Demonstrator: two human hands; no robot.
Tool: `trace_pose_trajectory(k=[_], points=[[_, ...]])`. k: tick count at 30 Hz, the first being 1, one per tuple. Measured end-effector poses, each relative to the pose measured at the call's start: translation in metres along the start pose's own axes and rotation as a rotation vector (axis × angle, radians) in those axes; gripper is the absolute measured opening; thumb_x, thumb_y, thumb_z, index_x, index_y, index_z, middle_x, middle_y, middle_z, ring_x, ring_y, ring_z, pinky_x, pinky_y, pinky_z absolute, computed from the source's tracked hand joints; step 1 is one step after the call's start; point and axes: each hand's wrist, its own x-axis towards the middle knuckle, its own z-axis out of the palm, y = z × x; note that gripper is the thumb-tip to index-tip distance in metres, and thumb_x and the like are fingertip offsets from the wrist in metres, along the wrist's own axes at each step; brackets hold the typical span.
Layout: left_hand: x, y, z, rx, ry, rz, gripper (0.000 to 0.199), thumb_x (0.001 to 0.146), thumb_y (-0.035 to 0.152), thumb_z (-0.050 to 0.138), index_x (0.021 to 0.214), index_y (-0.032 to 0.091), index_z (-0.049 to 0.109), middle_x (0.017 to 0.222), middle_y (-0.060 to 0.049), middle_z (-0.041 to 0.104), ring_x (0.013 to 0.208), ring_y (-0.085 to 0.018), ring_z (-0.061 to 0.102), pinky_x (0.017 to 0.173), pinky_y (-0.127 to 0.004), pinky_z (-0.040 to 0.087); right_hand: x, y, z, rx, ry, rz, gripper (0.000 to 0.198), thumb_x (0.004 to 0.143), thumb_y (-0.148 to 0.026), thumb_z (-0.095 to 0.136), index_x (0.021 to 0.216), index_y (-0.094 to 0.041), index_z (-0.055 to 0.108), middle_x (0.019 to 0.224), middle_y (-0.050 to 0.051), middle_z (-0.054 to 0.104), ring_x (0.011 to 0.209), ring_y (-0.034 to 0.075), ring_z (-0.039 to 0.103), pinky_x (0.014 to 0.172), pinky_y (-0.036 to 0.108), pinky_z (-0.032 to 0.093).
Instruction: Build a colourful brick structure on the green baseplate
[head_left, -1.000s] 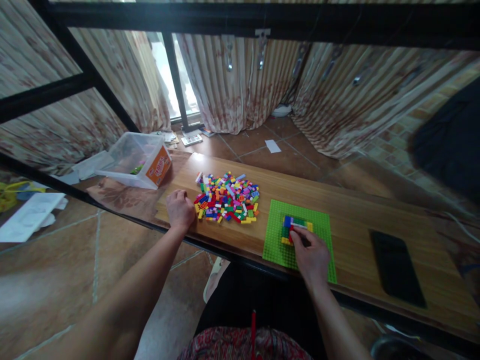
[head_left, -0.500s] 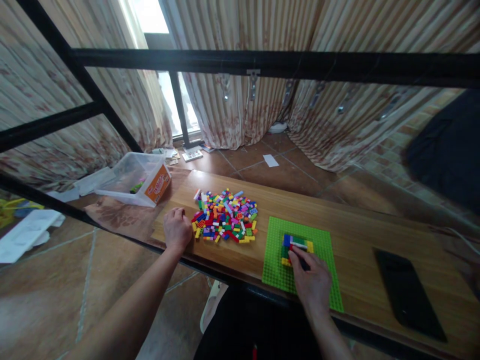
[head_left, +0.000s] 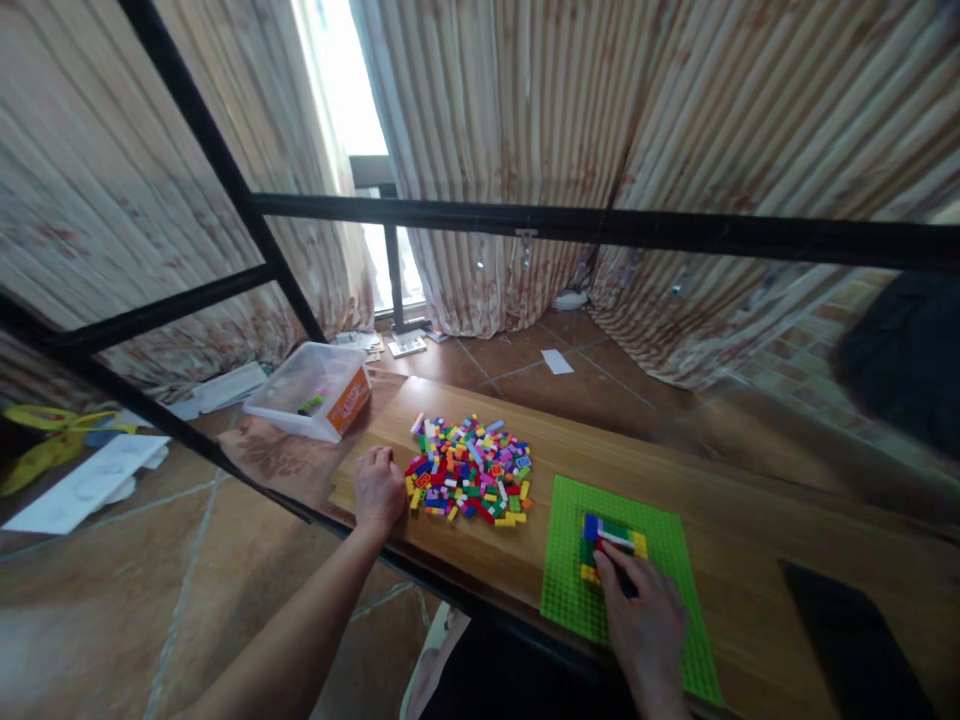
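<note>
Head view: we see patterned curtains (head_left: 510, 120) hanging behind a long wooden board (head_left: 547, 437), which carries most of the materials. Beyond the board's left end stands a translucent plastic tub (head_left: 300, 424), open at the top, with an orange label (head_left: 350, 402) on one wall; within it we note a few small green and pink pieces (head_left: 310, 405). Farther left, a white tray (head_left: 82, 490) with shallow moulded hollows lies on the tiled floor. A green studded baseplate (head_left: 566, 590) rests on the board, between the loose-brick pile (head_left: 474, 475) and a dark flat slab (head_left: 847, 640). Our left hand (head_left: 379, 490) rests just beside the pile, its fingers curled inward; we cannot tell whether they enclose anything. Our right hand (head_left: 646, 615) reaches over the baseplate, thumb and fingertips touching the small brick structure (head_left: 611, 530); we cannot tell whether they clamp a piece. The structure sits on the baseplate, showing blue, green, white, red and yellow bricks.
</note>
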Motion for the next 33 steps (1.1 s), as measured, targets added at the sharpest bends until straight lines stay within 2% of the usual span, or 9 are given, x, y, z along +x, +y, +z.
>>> trace_pose_trajectory(k=[10,15,20,24,27,33], points=[[-0.004,0.002,-0.002,-0.029,0.003,-0.051,0.028,0.082,0.011,0.043,0.101,0.017,0.063,0.108,-0.01,0.061,0.103,-0.024,0.053,0.093,-0.035,0.04,-0.004,0.015,0.001,-0.012,0.098,0.028,0.05,0.083,-0.062,0.042,0.087,-0.025,0.074,0.089,0.011,0.073,0.077,0.031,0.063,0.072,0.043,0.045],[-0.007,0.004,-0.003,-0.06,-0.013,-0.068,0.03,0.082,0.01,0.043,0.105,0.016,0.062,0.11,-0.011,0.061,0.105,-0.024,0.051,0.096,-0.036,0.038,-0.005,-0.015,-0.003,0.055,0.141,-0.102,0.046,0.086,-0.057,0.044,0.087,-0.021,0.073,0.086,0.013,0.072,0.078,0.029,0.063,0.075,0.041,0.046],[-0.006,0.004,-0.005,-0.076,-0.036,-0.082,0.03,0.083,0.012,0.044,0.105,0.017,0.063,0.111,-0.011,0.061,0.105,-0.025,0.051,0.096,-0.037,0.038,-0.003,-0.063,0.014,0.174,-0.039,-0.262,0.037,0.089,-0.048,0.047,0.088,-0.019,0.071,0.087,0.011,0.072,0.082,0.026,0.064,0.082,0.04,0.045],[-0.006,0.004,-0.006,-0.076,-0.041,-0.077,0.03,0.083,0.012,0.043,0.104,0.017,0.063,0.112,-0.012,0.06,0.105,-0.025,0.051,0.095,-0.038,0.039,0.018,-0.095,0.041,0.249,-0.244,-0.182,0.033,0.088,-0.045,0.048,0.095,-0.021,0.07,0.096,0.008,0.071,0.089,0.024,0.063,0.082,0.038,0.046],[-0.006,0.003,-0.006,-0.076,-0.043,-0.075,0.03,0.084,0.012,0.042,0.104,0.018,0.063,0.109,-0.011,0.061,0.104,-0.025,0.051,0.094,-0.038,0.039,0.049,-0.119,0.066,0.285,-0.394,-0.1,0.031,0.087,-0.041,0.048,0.098,-0.021,0.069,0.094,0.007,0.071,0.081,0.022,0.064,0.073,0.034,0.048],[-0.006,0.002,-0.005,-0.072,-0.031,-0.065,0.029,0.083,0.012,0.043,0.102,0.018,0.063,0.108,-0.01,0.061,0.103,-0.026,0.051,0.095,-0.038,0.04,0.102,-0.161,0.108,-0.108,-0.439,-0.32,0.026,0.086,-0.029,0.05,0.099,-0.019,0.07,0.097,0.012,0.067,0.092,0.025,0.058,0.082,0.037,0.041]])
